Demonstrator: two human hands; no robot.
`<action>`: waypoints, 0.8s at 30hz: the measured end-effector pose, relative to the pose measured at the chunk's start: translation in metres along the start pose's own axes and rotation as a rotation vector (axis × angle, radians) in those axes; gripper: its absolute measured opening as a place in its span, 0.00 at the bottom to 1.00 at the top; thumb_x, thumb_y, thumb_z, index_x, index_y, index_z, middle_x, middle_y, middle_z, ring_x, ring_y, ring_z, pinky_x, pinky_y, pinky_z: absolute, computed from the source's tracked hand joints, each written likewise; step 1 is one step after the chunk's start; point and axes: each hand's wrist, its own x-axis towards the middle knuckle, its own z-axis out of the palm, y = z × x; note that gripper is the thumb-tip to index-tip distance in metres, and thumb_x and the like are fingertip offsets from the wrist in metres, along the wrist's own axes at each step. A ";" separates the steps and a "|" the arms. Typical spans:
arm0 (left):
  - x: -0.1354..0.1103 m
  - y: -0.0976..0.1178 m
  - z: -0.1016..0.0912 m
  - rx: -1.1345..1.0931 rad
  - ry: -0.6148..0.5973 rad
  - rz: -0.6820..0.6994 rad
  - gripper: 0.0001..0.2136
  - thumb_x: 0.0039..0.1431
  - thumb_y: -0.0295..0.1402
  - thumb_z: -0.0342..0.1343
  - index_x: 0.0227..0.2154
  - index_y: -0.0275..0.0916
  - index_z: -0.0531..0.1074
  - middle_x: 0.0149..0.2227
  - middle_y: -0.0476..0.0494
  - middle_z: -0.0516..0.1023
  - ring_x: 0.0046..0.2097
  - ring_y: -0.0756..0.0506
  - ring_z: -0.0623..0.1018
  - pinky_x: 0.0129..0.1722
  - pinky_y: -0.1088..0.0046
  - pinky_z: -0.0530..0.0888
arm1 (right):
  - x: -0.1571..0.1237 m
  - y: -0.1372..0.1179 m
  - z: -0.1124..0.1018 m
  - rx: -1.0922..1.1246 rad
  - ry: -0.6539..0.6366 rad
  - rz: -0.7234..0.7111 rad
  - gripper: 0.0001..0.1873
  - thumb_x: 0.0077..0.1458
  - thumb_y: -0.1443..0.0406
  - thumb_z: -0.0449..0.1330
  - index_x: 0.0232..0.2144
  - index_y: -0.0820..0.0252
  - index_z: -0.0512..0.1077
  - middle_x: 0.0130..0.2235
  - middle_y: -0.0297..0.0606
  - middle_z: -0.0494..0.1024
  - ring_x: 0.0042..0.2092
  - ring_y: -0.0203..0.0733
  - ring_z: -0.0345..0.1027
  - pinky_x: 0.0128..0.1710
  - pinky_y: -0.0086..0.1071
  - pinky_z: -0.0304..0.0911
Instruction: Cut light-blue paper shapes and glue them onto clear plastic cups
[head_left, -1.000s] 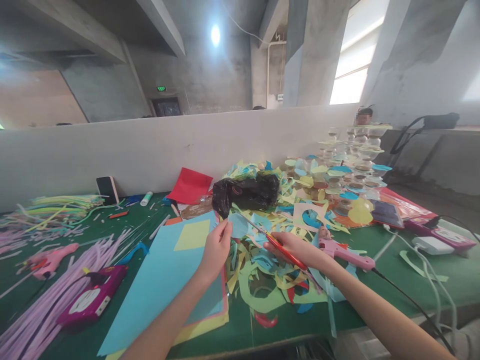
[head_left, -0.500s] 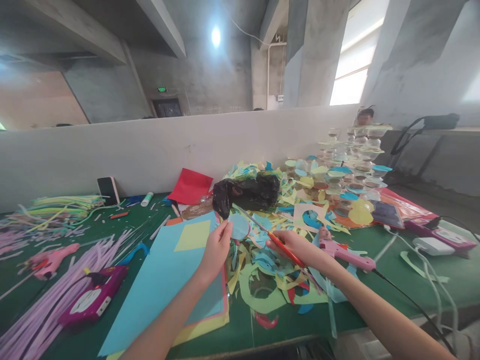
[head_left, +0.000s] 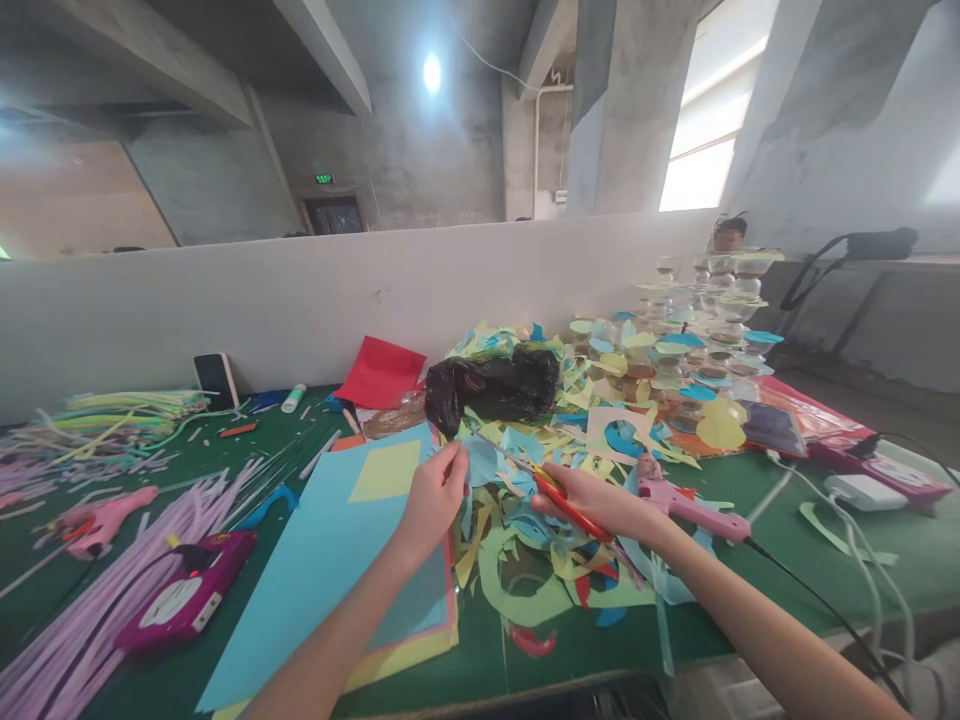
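My left hand (head_left: 435,495) pinches a light-blue piece of paper (head_left: 482,460) between thumb and fingers, above the edge of a stack of coloured sheets (head_left: 322,560). In my right hand (head_left: 592,500) is a pair of scissors (head_left: 566,505) with red-orange handles, fingers closed around them. The blades point up and left, beside the blue paper; whether they touch it I cannot make out. Beneath both hands lies a heap of paper offcuts (head_left: 525,590) in green, yellow and blue. A pink glue gun (head_left: 697,510) rests just right of my right hand.
Behind the hands sits a black plastic bag (head_left: 495,385). Clear cups with paper discs (head_left: 720,350) are stacked at the back right. Purple strips (head_left: 150,580), a magenta power box (head_left: 187,590) and another pink glue gun (head_left: 112,520) lie left. A phone (head_left: 216,382) leans against the white partition (head_left: 300,310).
The blue paper has turned in my left hand, which has shifted slightly right. The scissors' handles have spread further apart in my right hand.
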 end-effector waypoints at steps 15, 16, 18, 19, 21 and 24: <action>0.002 -0.001 -0.003 0.017 -0.045 0.007 0.18 0.64 0.45 0.44 0.22 0.42 0.54 0.21 0.55 0.50 0.23 0.51 0.59 0.24 0.74 0.58 | 0.006 0.002 0.000 -0.018 0.116 0.075 0.28 0.52 0.40 0.55 0.21 0.56 0.59 0.21 0.30 0.64 0.24 0.36 0.53 0.24 0.31 0.46; 0.001 -0.001 -0.002 0.006 -0.051 0.001 0.18 0.64 0.45 0.44 0.22 0.41 0.54 0.21 0.54 0.50 0.23 0.50 0.60 0.24 0.74 0.59 | 0.006 0.003 0.000 -0.006 0.119 0.078 0.29 0.52 0.39 0.56 0.21 0.56 0.59 0.21 0.30 0.63 0.24 0.36 0.52 0.24 0.31 0.46; 0.001 -0.001 -0.001 -0.014 -0.057 -0.008 0.18 0.63 0.46 0.45 0.22 0.41 0.56 0.22 0.54 0.51 0.24 0.50 0.61 0.24 0.74 0.61 | 0.007 0.004 0.001 0.010 0.128 0.080 0.29 0.51 0.39 0.56 0.21 0.57 0.60 0.21 0.29 0.63 0.24 0.35 0.51 0.23 0.31 0.45; 0.002 -0.001 -0.001 -0.025 -0.054 -0.014 0.18 0.63 0.46 0.45 0.22 0.41 0.57 0.22 0.54 0.51 0.24 0.50 0.61 0.24 0.75 0.62 | 0.008 0.005 0.001 0.011 0.137 0.080 0.29 0.51 0.39 0.56 0.21 0.57 0.60 0.21 0.29 0.63 0.24 0.35 0.51 0.23 0.31 0.45; 0.003 -0.003 -0.001 -0.048 -0.049 -0.033 0.17 0.62 0.46 0.46 0.22 0.41 0.59 0.22 0.54 0.52 0.23 0.51 0.62 0.24 0.75 0.64 | 0.009 0.008 0.002 0.005 0.159 0.078 0.30 0.51 0.38 0.55 0.20 0.57 0.59 0.21 0.29 0.62 0.23 0.35 0.51 0.23 0.31 0.45; 0.006 -0.007 -0.001 -0.083 -0.066 -0.083 0.16 0.60 0.47 0.49 0.26 0.40 0.66 0.21 0.53 0.60 0.23 0.50 0.66 0.24 0.74 0.67 | 0.010 0.011 0.003 -0.006 0.182 0.065 0.31 0.51 0.37 0.53 0.20 0.57 0.59 0.21 0.29 0.62 0.23 0.35 0.51 0.23 0.31 0.45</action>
